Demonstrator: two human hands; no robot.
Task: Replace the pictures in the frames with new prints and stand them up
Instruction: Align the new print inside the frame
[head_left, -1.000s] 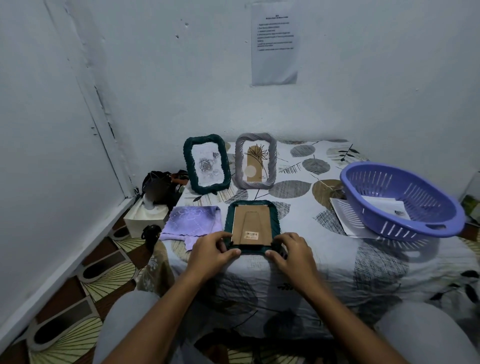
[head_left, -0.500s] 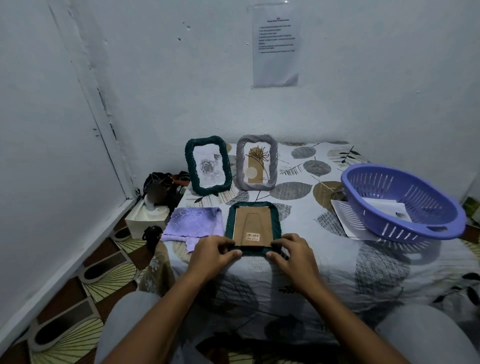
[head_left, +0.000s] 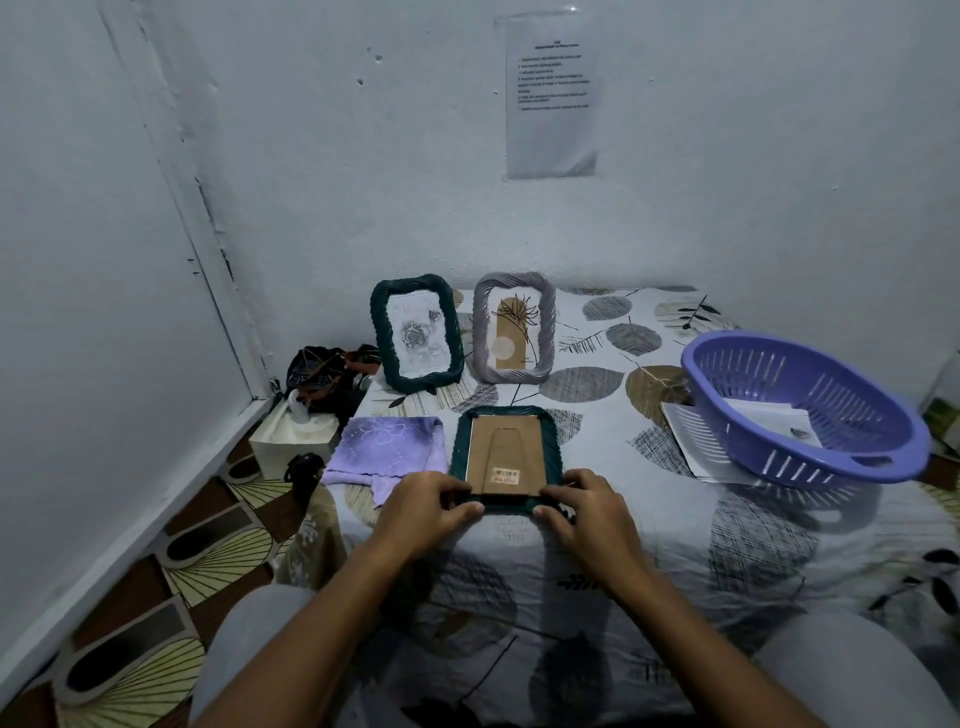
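Observation:
A dark green frame (head_left: 506, 415) lies face down on the patterned bedsheet, its brown cardboard back (head_left: 506, 457) and folded stand facing up. My left hand (head_left: 423, 506) grips its near left corner and my right hand (head_left: 587, 506) grips its near right corner, thumbs on the near edge. Behind it two frames stand upright: a green frame (head_left: 415, 332) with a rose print and a grey frame (head_left: 514, 327) with a leaf print. White prints (head_left: 774, 421) lie in and under the purple basket (head_left: 805, 415).
A lilac cloth (head_left: 387, 449) lies left of the flat frame. A tissue box (head_left: 296, 436) and a dark bundle (head_left: 317, 371) sit on the floor by the left wall. A printed sheet (head_left: 553, 96) hangs on the back wall. My knees frame the bed's near edge.
Both hands stay on the near corners of the flat frame. The camera view has shifted slightly; nothing else has moved.

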